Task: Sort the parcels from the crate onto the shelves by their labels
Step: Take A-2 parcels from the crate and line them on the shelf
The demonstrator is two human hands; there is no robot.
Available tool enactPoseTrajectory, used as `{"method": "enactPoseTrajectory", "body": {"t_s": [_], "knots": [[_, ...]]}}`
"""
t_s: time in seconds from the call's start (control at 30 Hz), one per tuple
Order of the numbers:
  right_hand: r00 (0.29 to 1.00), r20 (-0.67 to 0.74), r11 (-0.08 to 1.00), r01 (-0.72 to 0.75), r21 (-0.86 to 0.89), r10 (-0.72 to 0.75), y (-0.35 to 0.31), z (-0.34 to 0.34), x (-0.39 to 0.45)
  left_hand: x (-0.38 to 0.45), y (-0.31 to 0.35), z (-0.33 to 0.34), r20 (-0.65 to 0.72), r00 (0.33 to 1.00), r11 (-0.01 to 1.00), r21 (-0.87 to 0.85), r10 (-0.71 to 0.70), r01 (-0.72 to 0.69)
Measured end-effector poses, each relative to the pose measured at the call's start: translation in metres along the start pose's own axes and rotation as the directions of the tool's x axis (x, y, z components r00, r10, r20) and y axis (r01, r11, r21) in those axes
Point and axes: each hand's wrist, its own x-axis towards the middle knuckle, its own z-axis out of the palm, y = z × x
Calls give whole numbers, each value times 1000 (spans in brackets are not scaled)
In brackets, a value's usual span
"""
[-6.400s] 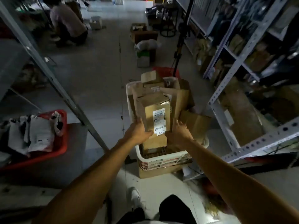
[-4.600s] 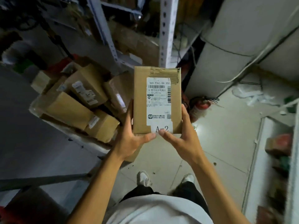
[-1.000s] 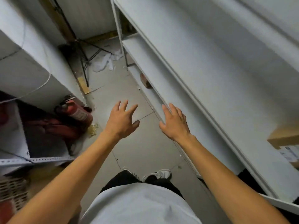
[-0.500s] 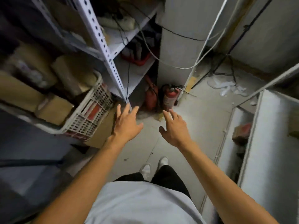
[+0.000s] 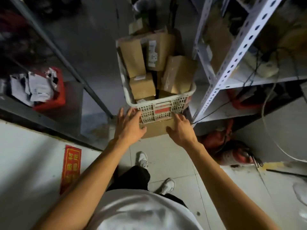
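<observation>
Both hands are empty right now. The left hand [image 5: 128, 127] has its fingers spread wide & straight, nothing in its grip. The right hand [image 5: 181, 128] is open too, fingers loose, holding nothing. They reach out side by side, w/ a small gap between them.

Just past the fingertips is the white crate [image 5: 159, 107]. It sits on a flat brown box [image 5: 156, 130] on the floor. The left fingertips are right at the crate's near wall; I can't tell if they touch it. The right hand is just below the crate's near corner, over the brown box.

Inside the crate, further out from the hands, are lots of brown parcels [image 5: 142, 86], stacked & leaning on each other. Some have white labels [image 5: 152, 55], but they're too blurry to read from here.

So I think the step is: go get another parcel. There are still many left in the crate, so the job looks far from done.

Next move, I guess: the hands go up & over the crate's rim, then close on one parcel near the front. The small one closest to the hands looks easy to grab. Then turn it so the label faces up & read it, to know which shelf it goes on.

To the right of the right hand stands a white metal shelf rack [image 5: 232, 55] w/ wires on it. Far to the left of the left hand is a red bin [image 5: 54, 100] full of papery bags.
</observation>
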Motion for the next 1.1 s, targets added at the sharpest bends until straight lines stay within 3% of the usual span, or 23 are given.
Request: {"method": "enactPoseTrajectory", "body": {"t_s": [0.1,0.33,0.6,0.7,0.8,0.97,1.1], "knots": [[996,25,996,90,-8,-90,-20,2,34,10,-19,-9,-29,996,996,-26,-82,81],[988,66,987,142,-70,-137,-67,-1,107,91,-65,-6,-15,985,982,-82,-171,169],[996,18,993,83,-82,-82,-121,-18,207,206,-100,-40,-99,989,983,-155,-110,94],[997,5,996,78,-30,-78,-137,-20,232,228,-112,-42,-46,990,970,-212,-130,117],[996,26,996,87,-7,-87,-146,-24,253,247,-120,-42,7,988,953,-260,-157,153],[992,68,994,107,3,-107,-152,-43,305,281,-117,-66,-88,989,960,-262,-122,95],[990,90,993,107,42,-111,-157,-53,345,305,-121,-77,-86,989,950,-298,-120,89]]}}
